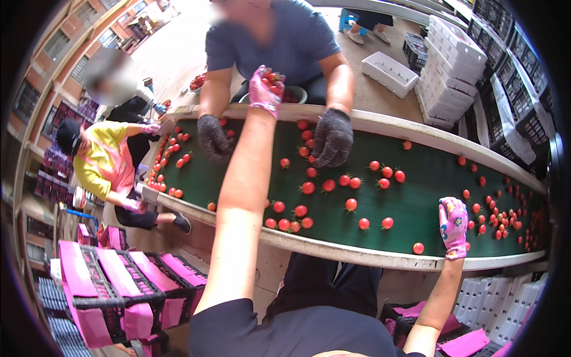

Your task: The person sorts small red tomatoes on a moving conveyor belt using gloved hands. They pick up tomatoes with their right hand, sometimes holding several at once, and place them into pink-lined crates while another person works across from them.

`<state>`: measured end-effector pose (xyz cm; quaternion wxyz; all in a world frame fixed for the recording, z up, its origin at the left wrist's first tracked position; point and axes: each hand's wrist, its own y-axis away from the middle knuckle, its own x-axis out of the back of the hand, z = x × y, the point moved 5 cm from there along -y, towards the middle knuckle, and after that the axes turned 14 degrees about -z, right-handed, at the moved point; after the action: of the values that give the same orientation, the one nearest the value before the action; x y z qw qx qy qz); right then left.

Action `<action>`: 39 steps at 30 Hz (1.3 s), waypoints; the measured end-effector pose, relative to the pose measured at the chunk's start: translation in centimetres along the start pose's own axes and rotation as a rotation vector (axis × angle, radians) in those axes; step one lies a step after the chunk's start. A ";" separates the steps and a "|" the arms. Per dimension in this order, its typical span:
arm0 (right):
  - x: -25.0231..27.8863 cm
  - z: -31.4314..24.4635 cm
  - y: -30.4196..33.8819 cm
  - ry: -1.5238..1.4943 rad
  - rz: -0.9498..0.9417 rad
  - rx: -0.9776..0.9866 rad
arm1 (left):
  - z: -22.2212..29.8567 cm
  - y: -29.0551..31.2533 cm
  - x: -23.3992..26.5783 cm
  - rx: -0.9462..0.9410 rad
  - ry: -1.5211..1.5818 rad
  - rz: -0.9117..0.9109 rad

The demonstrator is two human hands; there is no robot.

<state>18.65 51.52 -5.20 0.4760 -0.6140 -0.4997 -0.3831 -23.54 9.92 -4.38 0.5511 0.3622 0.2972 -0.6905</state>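
Small red tomatoes (pixel 328 185) with green stems lie scattered over a green conveyor belt (pixel 273 238). My left hand (pixel 263 98), in a pink patterned glove, reaches across the belt to its far edge, closed around several cherry tomatoes (pixel 273 79). Just behind it is the rim of a bowl or bucket (pixel 302 95), in front of a co-worker. My right hand (pixel 454 228), in a matching flowered glove, is over the near right part of the belt with fingers curled. Tomatoes lie beside it; whatever it may hold is hidden.
Opposite me, a co-worker's dark gloved hands (pixel 333 138) work over the belt. Another person in a yellow top (pixel 102 152) stands at the left end. Black crates with pink liners (pixel 137 279) stand lower left; white crates (pixel 449 71) are stacked far right.
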 end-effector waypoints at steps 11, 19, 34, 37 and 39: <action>-0.5 1.8 -0.1 -0.011 -0.082 -0.135 | 0.0 -9.9 5.9 0.073 -1.832 0.244; -1.0 1.8 0.4 0.018 -0.127 -0.180 | -0.5 -13.5 10.1 0.004 -1.919 0.027; -0.5 4.5 0.8 0.170 -0.075 -0.098 | -1.6 -11.9 5.6 -0.412 -1.396 0.087; -0.3 4.8 0.9 0.186 -0.107 -0.145 | -3.0 -7.8 2.3 -0.448 -1.162 0.116; 0.3 3.9 0.6 0.177 -0.089 -0.158 | -2.6 -4.2 0.1 -0.469 -1.021 0.121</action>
<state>19.29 55.39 -5.99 0.4508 -0.5905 -0.4507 -0.4949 -27.22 12.88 -5.84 0.7293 -0.1338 0.1170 -0.6608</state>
